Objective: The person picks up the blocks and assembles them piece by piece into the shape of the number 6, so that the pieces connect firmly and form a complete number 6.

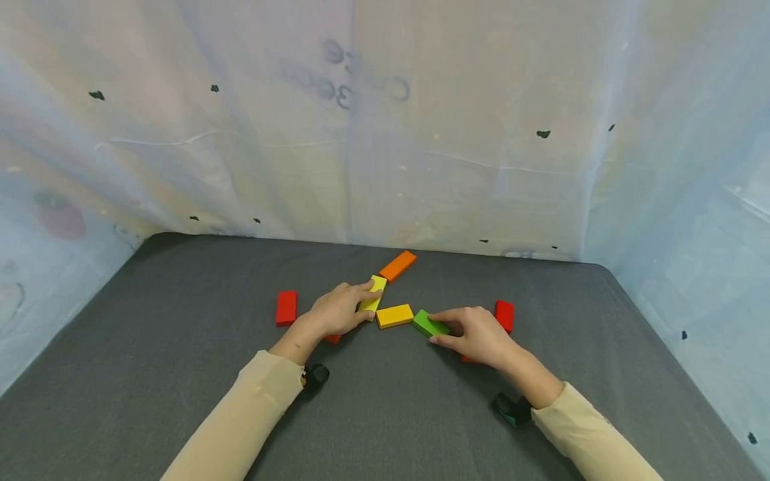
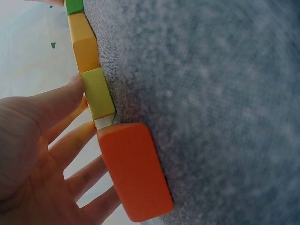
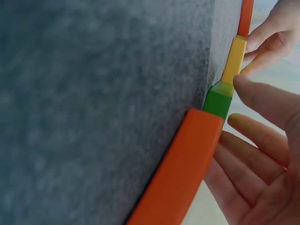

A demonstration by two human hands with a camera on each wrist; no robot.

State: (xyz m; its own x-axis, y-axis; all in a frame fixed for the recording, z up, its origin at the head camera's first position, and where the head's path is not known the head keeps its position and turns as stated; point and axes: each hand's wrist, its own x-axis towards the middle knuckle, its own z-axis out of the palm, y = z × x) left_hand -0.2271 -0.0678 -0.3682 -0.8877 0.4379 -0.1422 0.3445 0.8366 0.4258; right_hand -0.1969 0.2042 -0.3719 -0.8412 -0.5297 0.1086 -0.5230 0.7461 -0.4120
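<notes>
My left hand pinches a light yellow block lying flat on the dark table, thumb at its near end and a fingertip at its far part. With thumb and index finger, my right hand pinches a green block. Between them lies a deeper yellow block, its ends close to both held blocks. An orange block is at the light yellow block's far end. Red-orange blocks appear large in the left wrist view and right wrist view; the hands partly hide them in the head view.
One red block lies left of my left hand, another red block beyond my right wrist. The grey cloth-covered table ends at a pale hanging sheet at the back and sides.
</notes>
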